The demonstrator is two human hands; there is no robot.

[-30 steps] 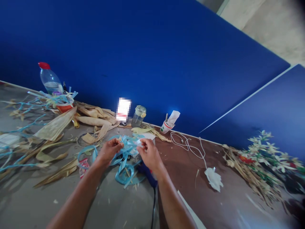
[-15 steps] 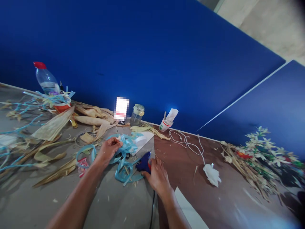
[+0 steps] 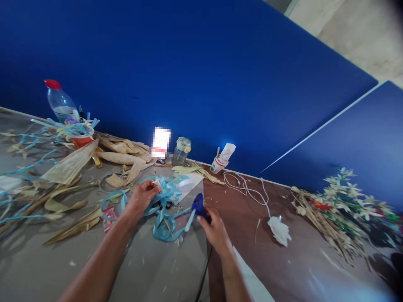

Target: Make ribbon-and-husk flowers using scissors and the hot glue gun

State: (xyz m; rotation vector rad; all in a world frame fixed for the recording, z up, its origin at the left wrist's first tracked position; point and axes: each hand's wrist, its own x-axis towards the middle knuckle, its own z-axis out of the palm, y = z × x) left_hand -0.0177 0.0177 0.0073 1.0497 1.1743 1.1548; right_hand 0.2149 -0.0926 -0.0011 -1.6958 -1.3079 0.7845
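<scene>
My right hand (image 3: 215,230) is closed around a dark blue glue gun (image 3: 198,204), its black cord trailing down toward me. A whitish glue stick (image 3: 190,220) juts from the gun to the lower left. My left hand (image 3: 145,196) pinches a small pale piece (image 3: 156,182) between thumb and fingertips; its exact kind is too small to tell. Right beside those fingertips lies a tangle of light blue ribbon (image 3: 170,188), with a loose loop of it (image 3: 163,228) nearer me on the grey tabletop.
Dried corn husks (image 3: 122,158) spread across the left side, near a red-capped bottle (image 3: 63,102). A lidded jar (image 3: 181,151) and a white cup (image 3: 218,164) stand along the blue partition (image 3: 201,75). White cable (image 3: 242,186), crumpled tissue (image 3: 279,230) and artificial flowers (image 3: 346,188) lie right.
My right hand has gripped the glue gun and turned it, raising it slightly; its glue stick now shows toward the lower left. My left hand has hardly moved.
</scene>
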